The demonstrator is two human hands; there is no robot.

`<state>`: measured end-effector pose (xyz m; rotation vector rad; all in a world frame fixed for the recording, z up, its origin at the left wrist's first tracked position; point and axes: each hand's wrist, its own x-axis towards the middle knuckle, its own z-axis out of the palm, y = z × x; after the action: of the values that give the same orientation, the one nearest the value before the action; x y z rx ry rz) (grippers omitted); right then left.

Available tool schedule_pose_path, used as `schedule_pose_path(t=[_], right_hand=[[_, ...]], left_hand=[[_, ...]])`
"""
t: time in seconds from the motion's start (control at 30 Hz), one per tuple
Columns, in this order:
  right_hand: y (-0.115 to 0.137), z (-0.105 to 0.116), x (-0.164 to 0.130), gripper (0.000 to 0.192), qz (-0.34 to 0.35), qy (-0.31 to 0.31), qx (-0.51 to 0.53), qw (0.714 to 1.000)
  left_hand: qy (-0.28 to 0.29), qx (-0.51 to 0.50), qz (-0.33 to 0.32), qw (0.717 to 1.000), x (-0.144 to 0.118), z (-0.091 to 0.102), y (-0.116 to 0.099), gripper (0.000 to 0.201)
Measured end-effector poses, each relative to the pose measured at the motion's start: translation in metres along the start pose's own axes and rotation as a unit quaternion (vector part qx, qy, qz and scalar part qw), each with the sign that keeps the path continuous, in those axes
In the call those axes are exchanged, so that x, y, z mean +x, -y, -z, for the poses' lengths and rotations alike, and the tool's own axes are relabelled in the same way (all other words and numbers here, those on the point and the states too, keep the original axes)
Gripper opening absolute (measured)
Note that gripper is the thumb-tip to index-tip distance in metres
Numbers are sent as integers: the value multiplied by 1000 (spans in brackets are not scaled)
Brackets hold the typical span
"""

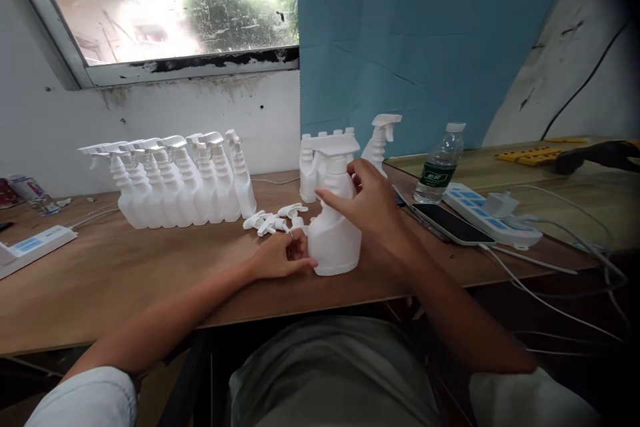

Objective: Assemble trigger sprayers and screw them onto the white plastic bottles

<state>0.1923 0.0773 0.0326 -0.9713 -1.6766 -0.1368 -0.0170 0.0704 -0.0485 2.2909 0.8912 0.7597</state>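
Note:
A white plastic spray bottle (334,243) stands upright on the table in front of me, with a trigger spray head (333,144) on its neck. My right hand (373,203) curves around the right side of the bottle just under the head, thumb across the front. Low on the left side, my left hand (283,255) has curled fingers and its thumb against the bottle's lower edge; some fingertips are hidden. Several loose white trigger heads (270,221) lie just beyond the left hand. Behind the held bottle are several white bottles without spray heads (308,177).
Several spray bottles with heads (183,187) stand in a row at the left; another (379,143) stands behind my right hand. To the right are a water bottle (440,163), a phone (453,223), a power strip (493,213) and cables. Another power strip (37,248) lies far left.

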Motion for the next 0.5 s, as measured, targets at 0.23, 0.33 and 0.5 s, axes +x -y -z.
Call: schedule_pose_path(t=[0.23,0.33,0.5], right_hand=[[-8,2,72,34,19,-61,68,996],[-21,-38,103,36,19,9,139,990],[-38,-121,125,33,-2,176,151,973]], left_hand=[[113,90,-52,988,0,1,-5,46],[119,110,-49,986,0,2,-5,44],[120,114,-74,983,0,4,-3,40]])
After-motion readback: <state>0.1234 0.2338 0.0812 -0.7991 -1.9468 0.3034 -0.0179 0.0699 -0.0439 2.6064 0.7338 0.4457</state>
